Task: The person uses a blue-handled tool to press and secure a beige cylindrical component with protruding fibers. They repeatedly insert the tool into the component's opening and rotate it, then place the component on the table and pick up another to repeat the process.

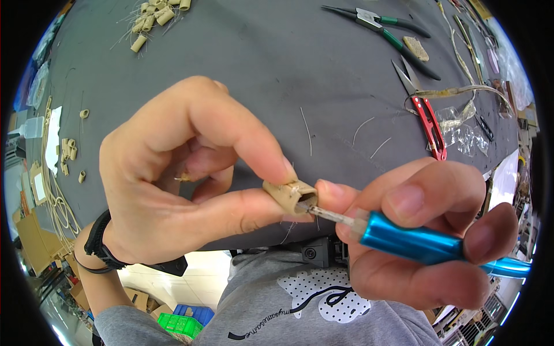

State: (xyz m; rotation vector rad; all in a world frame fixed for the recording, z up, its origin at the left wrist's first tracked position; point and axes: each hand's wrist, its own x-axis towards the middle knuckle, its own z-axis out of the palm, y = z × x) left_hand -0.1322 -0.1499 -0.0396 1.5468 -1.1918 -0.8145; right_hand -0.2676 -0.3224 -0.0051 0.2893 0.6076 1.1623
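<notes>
Between the thumb and index finger of my left hand (147,144) sits a short beige tube (283,196), its open end turned toward the right. Wrapped in my right hand (418,196) is a thin tool with a shiny blue handle (412,237). Its narrow metal shaft (332,216) points left, with the tip at the mouth of the tube. How far the tip goes inside, and its exact shape, I cannot tell. A fingertip of my right hand rests beside the tube's open end. The other left fingers are curled.
Several similar beige pieces lie in a pile (153,17) at the far left and in a small group (68,150) nearer. Green-handled pliers (392,40) and red-handled snips (428,124) lie at right on the grey table (259,52). Loose threads (306,131) are scattered mid-table.
</notes>
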